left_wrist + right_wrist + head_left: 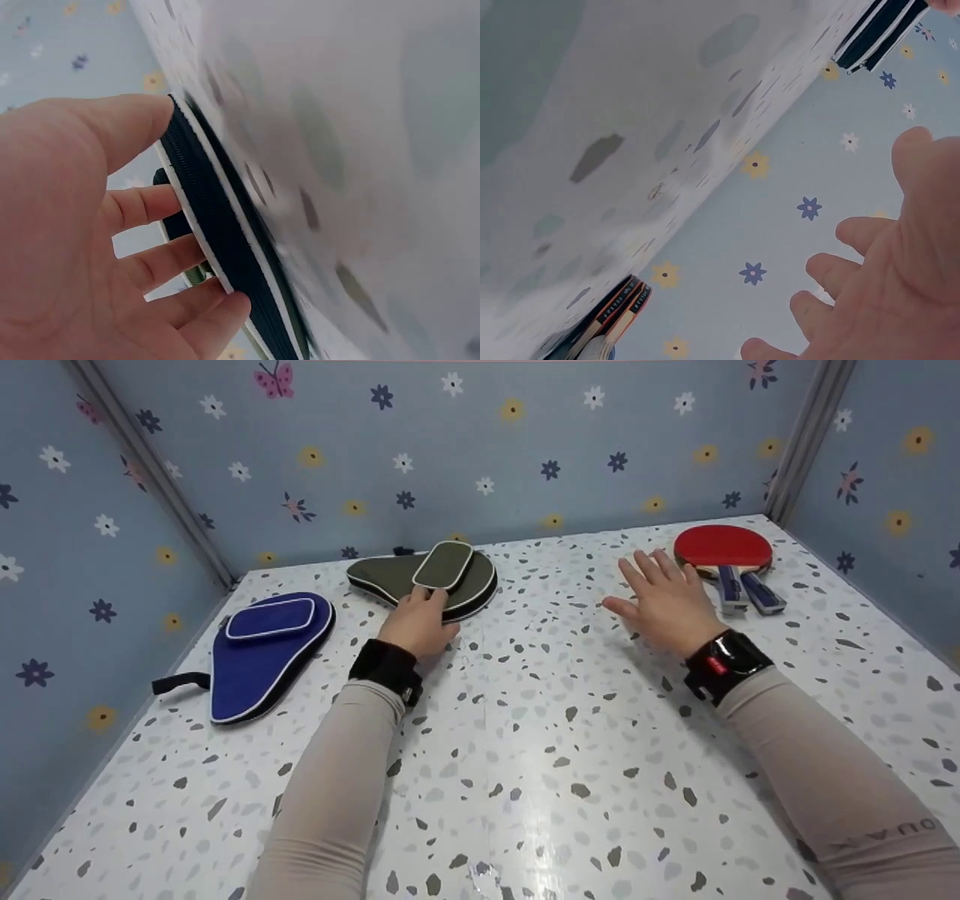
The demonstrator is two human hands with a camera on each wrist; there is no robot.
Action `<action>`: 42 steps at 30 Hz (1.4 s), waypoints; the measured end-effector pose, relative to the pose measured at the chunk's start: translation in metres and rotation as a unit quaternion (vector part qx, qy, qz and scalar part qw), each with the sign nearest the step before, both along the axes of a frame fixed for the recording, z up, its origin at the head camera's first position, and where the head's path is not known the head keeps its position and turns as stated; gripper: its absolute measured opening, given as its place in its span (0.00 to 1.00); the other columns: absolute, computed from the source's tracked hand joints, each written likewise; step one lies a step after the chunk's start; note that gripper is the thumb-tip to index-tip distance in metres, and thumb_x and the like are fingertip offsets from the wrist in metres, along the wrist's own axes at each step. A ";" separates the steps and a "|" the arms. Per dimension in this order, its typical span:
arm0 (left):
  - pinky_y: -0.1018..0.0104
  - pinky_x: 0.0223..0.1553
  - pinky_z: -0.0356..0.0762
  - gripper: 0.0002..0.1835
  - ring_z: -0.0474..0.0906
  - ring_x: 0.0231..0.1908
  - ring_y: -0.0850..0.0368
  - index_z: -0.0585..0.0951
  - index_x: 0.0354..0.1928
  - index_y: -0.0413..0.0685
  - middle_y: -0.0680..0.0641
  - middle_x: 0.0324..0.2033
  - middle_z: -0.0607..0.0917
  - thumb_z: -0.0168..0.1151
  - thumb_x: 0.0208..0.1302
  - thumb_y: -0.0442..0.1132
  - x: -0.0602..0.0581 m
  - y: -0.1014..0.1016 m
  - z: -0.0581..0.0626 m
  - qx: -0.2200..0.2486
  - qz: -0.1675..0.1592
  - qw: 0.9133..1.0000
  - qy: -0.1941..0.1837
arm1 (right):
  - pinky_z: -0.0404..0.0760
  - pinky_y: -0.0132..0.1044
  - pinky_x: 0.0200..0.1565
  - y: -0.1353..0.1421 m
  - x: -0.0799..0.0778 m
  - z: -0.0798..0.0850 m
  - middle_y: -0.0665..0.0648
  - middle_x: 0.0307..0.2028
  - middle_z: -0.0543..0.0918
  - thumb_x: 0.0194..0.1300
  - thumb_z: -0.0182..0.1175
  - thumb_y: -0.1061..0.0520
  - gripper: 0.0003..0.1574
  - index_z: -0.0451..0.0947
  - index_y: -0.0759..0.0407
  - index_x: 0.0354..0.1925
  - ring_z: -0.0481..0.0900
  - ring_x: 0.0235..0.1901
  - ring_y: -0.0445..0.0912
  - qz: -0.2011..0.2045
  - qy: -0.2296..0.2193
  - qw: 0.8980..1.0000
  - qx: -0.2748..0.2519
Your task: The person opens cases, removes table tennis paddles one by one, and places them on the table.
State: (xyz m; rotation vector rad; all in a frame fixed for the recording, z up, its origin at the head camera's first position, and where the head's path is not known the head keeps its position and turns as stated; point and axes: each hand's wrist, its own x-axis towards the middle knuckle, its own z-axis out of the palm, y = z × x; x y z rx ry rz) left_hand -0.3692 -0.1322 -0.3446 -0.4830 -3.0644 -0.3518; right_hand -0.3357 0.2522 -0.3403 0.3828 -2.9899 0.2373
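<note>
My left hand (420, 622) rests at the near edge of an olive-green table tennis bat case (367, 570) with white piping and a raised pocket (444, 565). In the left wrist view, its fingers (161, 259) lie loosely against the dark zipped side (217, 210), the thumb near the edge. My right hand (667, 600) hovers with fingers spread, holding nothing, just left of two stacked table tennis bats. The upper bat (724, 546) has red rubber, and blue handles (761, 592) point toward me. A blue bat case (259, 667) lies at the left.
The white speckled table (540, 780) has blue flowered panels (525, 450) at its back and sides. A black strap (180, 682) sticks out from the blue case toward the left edge. The bats lie near the back right corner.
</note>
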 end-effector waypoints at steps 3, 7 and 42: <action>0.38 0.76 0.66 0.35 0.66 0.75 0.27 0.65 0.84 0.39 0.27 0.78 0.65 0.58 0.83 0.46 0.004 0.007 0.002 -0.006 -0.019 1.000 -0.002 | 0.37 0.73 0.80 0.001 0.001 0.000 0.69 0.88 0.45 0.88 0.45 0.30 0.53 0.46 0.61 0.89 0.38 0.86 0.68 0.007 0.001 1.000 0.002; 0.40 0.73 0.69 0.31 0.71 0.71 0.30 0.68 0.81 0.39 0.28 0.74 0.68 0.57 0.83 0.44 0.012 0.014 0.008 -0.019 -0.047 0.999 -0.016 | 0.38 0.72 0.80 0.000 0.001 0.000 0.69 0.88 0.46 0.88 0.46 0.31 0.52 0.47 0.62 0.89 0.39 0.86 0.68 0.020 -0.006 1.000 0.006; 0.56 0.53 0.79 0.14 0.77 0.47 0.50 0.81 0.53 0.49 0.46 0.54 0.73 0.66 0.68 0.37 0.048 0.061 0.020 -0.046 -0.220 0.974 -0.041 | 0.43 0.76 0.78 0.003 0.005 -0.002 0.72 0.83 0.60 0.86 0.51 0.59 0.38 0.57 0.67 0.86 0.48 0.84 0.71 0.052 -0.016 0.998 0.021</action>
